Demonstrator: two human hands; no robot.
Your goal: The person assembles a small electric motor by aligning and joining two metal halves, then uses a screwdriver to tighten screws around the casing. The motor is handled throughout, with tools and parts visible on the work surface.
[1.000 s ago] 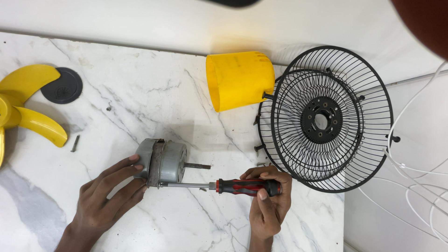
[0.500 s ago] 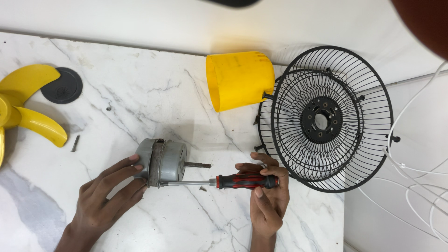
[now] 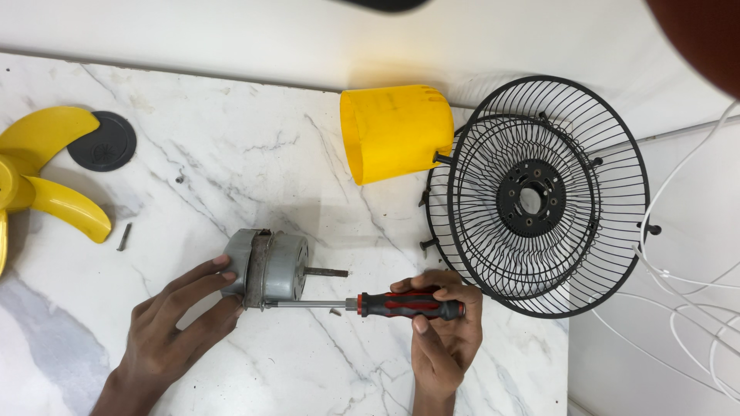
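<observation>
The grey fan motor lies on its side on the white marble counter, its bare shaft pointing right. The left hand steadies it from the near left: fingertips press on the housing's end and lower edge, a loose, partly open grip that braces rather than wraps. The right hand is closed around the red-and-black handle of a screwdriver, whose shank runs level to the left and meets the motor's lower rim, seemingly at a screw there, though the tip is too small to make out.

The motor looks like a dense, rigid metal piece, heavy for its bulk and likely to roll on its round body, so the flat end cap and the seam band seem the sound places to hold; the thin shaft is a poor handle. A tiny loose screw lies just below the shank.

Behind it, a yellow plastic housing lies tipped over, touching the stacked black wire guards. At far left are the yellow fan blade, a dark round cap and another screw. White cables trail at right.
</observation>
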